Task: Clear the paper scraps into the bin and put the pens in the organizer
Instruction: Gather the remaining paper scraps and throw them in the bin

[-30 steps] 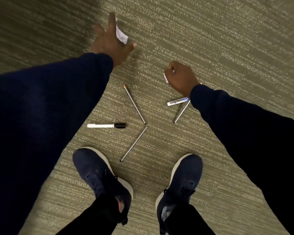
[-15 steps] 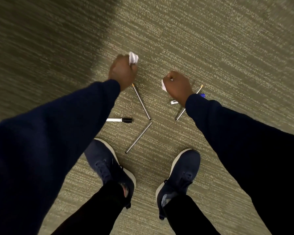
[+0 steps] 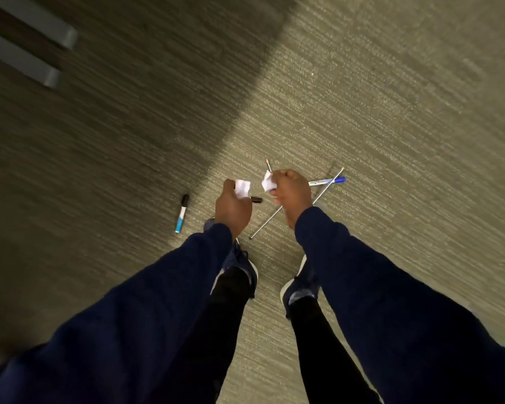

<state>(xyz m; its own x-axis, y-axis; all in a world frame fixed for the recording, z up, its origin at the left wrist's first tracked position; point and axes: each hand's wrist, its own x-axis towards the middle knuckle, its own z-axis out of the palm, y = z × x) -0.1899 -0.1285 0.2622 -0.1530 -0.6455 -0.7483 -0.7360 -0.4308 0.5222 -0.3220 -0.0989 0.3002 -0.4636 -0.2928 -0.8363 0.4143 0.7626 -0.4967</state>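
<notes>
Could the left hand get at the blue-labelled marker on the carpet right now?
Probably not yet: the left hand grips a paper scrap. The carpet between it and the marker lies bare, though.

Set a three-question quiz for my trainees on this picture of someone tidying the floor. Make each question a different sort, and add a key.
1. True or false: the left hand and the right hand each hold a paper scrap.
2. Where does the blue-capped pen lie? A) in an organizer B) on the carpet C) in the left hand
3. Fill in: the marker with the blue label has a ___ cap.
Key: 1 true; 2 B; 3 black.
</notes>
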